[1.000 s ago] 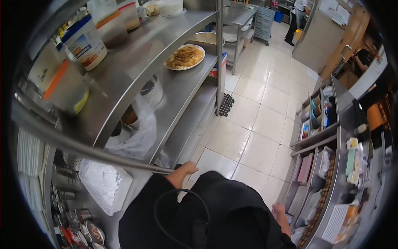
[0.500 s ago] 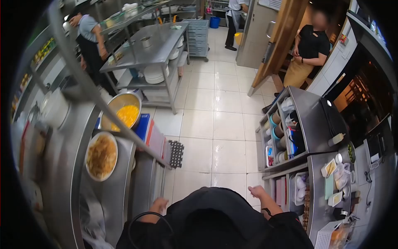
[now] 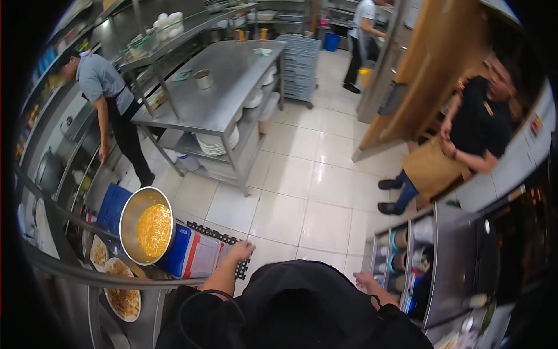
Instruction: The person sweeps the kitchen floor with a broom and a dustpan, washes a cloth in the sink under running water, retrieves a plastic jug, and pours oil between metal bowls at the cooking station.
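Note:
My left hand (image 3: 241, 251) is empty and held out low in front of me, its fingers loosely bent and open. Below and to its left is a blue, white and red box (image 3: 195, 251), beside a black perforated mat (image 3: 240, 269). A large steel pot (image 3: 129, 220) with yellow-orange food (image 3: 154, 230) in it stands left of that box. Nothing is in my right hand (image 3: 366, 281), which hangs open at my right side near a shelf unit (image 3: 411, 232).
Oval dishes of food (image 3: 124, 294) sit on the left counter behind a metal rail (image 3: 70, 216). Ahead stands a steel table (image 3: 224, 64) with stacked plates (image 3: 218, 141). A person (image 3: 113, 99) bends at the left; another (image 3: 474, 125) stands by the wooden door (image 3: 427, 64).
My view has moved forward and turned left, bringing the pot and steel table closer. My left hand has risen beside the box. The person at the left now reaches down.

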The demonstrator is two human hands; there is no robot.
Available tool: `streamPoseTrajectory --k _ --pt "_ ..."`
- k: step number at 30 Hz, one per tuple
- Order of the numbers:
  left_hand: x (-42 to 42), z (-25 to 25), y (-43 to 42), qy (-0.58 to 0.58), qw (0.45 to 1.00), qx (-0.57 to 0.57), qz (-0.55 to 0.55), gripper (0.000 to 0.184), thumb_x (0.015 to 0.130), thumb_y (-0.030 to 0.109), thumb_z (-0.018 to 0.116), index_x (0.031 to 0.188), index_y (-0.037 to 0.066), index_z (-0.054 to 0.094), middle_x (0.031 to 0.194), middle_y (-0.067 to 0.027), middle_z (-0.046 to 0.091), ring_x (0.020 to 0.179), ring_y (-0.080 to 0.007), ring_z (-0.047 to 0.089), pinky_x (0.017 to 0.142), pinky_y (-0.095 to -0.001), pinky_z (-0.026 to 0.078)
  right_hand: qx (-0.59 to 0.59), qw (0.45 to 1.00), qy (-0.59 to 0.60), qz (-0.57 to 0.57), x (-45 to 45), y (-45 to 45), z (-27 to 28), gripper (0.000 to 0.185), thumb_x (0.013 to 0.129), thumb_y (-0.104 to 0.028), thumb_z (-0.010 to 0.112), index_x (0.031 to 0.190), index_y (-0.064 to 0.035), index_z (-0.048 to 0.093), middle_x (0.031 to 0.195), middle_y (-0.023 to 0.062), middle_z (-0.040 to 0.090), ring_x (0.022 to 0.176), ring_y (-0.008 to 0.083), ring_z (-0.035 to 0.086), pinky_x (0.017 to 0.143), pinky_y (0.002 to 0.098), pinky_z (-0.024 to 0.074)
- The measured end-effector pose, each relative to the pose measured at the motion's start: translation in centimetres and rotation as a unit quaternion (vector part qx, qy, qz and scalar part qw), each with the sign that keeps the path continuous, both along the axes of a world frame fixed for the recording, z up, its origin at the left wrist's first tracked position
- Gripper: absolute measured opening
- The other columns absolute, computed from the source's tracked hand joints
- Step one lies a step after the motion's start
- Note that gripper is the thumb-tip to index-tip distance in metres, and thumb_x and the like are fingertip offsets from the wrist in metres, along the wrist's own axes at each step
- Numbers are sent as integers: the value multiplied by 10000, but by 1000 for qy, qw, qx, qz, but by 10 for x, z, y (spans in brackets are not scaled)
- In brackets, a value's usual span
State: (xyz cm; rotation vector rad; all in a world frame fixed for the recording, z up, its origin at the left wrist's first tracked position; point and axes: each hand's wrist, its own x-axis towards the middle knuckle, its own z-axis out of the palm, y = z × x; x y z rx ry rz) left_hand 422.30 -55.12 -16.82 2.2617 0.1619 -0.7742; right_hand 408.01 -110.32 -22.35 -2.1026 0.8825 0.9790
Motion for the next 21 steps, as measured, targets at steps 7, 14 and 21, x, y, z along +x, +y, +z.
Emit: streamPoseTrajectory --k 7,14,21 --pt "-69 -113 82 198 957 146 -151 262 853 282 533 1036 134 648 1038 -205 644 948 -338 634 792 -465 497 48 975 -197 87 320 9 43 425 846 -356 626 940 58 662 723 98 642 619 174 620 582 331 509" --pt "175 -111 52 112 924 161 -327 395 855 362 523 1097 71 634 1084 -203 642 997 -323 633 857 -449 488 73 993 -68 63 466 -10 40 419 839 -352 623 980 40 665 740 84 645 612 165 628 519 289 488" --pt "662 -9 -56 -78 990 117 -25 501 846 435 513 1032 -8 654 1076 -252 631 1028 -388 601 902 -469 462 29 998 18 -59 541 -75 37 407 863 -354 624 966 40 620 681 139 636 556 230 616 516 379 497"
